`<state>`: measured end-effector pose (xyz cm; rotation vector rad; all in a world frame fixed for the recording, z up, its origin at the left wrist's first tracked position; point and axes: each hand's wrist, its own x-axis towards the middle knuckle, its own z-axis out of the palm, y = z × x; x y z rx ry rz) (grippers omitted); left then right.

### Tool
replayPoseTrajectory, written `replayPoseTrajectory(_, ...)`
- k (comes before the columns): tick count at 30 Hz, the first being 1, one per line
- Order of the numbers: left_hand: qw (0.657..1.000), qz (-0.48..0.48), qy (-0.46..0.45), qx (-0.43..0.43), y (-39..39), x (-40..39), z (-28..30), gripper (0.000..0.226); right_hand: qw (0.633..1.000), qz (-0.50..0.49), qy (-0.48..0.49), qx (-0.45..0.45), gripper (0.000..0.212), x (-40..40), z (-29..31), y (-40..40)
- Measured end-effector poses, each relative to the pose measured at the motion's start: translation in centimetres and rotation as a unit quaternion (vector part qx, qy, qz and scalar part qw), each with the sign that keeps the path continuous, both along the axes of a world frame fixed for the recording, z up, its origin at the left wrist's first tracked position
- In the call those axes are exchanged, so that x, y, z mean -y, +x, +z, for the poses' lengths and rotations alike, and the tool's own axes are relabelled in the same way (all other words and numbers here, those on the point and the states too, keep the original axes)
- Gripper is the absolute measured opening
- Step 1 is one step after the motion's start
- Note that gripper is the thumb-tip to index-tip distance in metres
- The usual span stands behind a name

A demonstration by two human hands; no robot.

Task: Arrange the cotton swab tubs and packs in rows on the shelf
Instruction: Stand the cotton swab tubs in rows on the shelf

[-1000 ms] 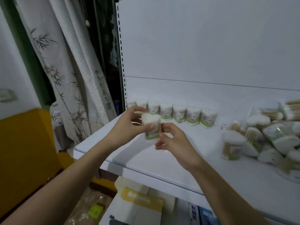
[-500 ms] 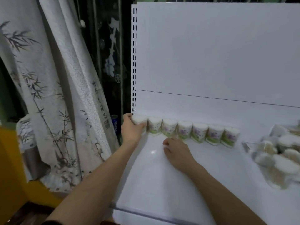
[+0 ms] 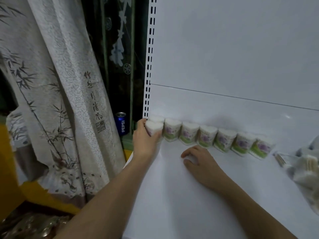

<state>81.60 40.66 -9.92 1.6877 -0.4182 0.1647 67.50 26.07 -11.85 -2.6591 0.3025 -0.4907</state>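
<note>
Small shop, by the look: white retail shelf with slotted upright, identical cotton swab tubs lined along it, curtain at nine o'clock.

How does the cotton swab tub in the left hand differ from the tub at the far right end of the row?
The white heart-topped swab tub is gripped by the left hand at the shelf's left end, in front of another tub; the rightmost purple-and-green labelled tub stands free, untouched. Fingers hide most of the held tub's label, whereas the rightmost tub's label shows fully. Both stand on the white shelf, swab tips up.
</note>
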Motion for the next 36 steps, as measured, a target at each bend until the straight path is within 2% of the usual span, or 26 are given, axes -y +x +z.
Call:
replayPoseTrajectory(7, 1.000, 0.007, 0.026, -0.006, 0.6, 0.6, -0.5, 0.067, 1.000, -0.005, 0.004, -0.005, 0.017, -0.1, -0.1, 0.1)
replayPoseTrajectory(10, 0.997, 0.028, 0.072, 0.012, 0.4, 0.6, -0.2, 0.076, 1.000, -0.008, -0.001, -0.001, 0.017, -0.2, -0.2, 0.2)
replayPoseTrajectory(13, 0.982, 0.090, 0.138, 0.087, -0.2, 0.4, 0.9, 0.088, 0.999, -0.021, 0.016, 0.022, 0.015, -0.5, -0.1, 0.0)
replayPoseTrajectory(14, 0.976, 0.113, 0.134, 0.129, -0.6, 0.3, 1.4, 0.087, 0.998, -0.032, 0.029, 0.034, 0.015, -0.6, 0.0, -0.1)
replayPoseTrajectory(16, 0.968, 0.123, 0.090, 0.197, -1.5, 0.2, 2.3, 0.070, 0.996, -0.051, 0.051, 0.055, 0.013, -0.9, 0.4, -0.3)
replayPoseTrajectory(19, 0.974, 0.013, 0.073, 0.215, -3.2, -0.1, 2.8, 0.036, 0.992, -0.071, 0.078, 0.075, 0.011, -1.5, 0.9, -0.7)
replayPoseTrajectory(22, 0.971, -0.085, 0.109, 0.195, -4.8, 0.1, 2.4, 0.017, 0.986, -0.107, 0.105, 0.077, 0.012, -1.7, 1.9, -1.9)
replayPoseTrajectory(25, 0.952, -0.123, 0.180, 0.214, -6.2, 1.0, 2.8, 0.017, 0.976, -0.142, 0.148, 0.077, 0.019, -1.0, 3.7, -4.5)
replayPoseTrajectory(27, 0.946, -0.149, 0.205, 0.204, -7.5, 1.9, 3.9, 0.016, 0.977, -0.150, 0.136, 0.067, 0.020, -0.2, 5.0, -7.1)
replayPoseTrajectory(31, 0.939, -0.226, 0.197, 0.170, -11.4, 5.1, 5.9, 0.009, 0.978, -0.175, 0.087, 0.067, 0.022, 2.2, 8.0, -12.6)
replayPoseTrajectory(36, 0.931, -0.283, 0.167, 0.159, -18.9, 10.1, 8.1, 0.010, 0.975, -0.200, 0.077, 0.056, 0.020, 5.5, 11.0, -20.0)
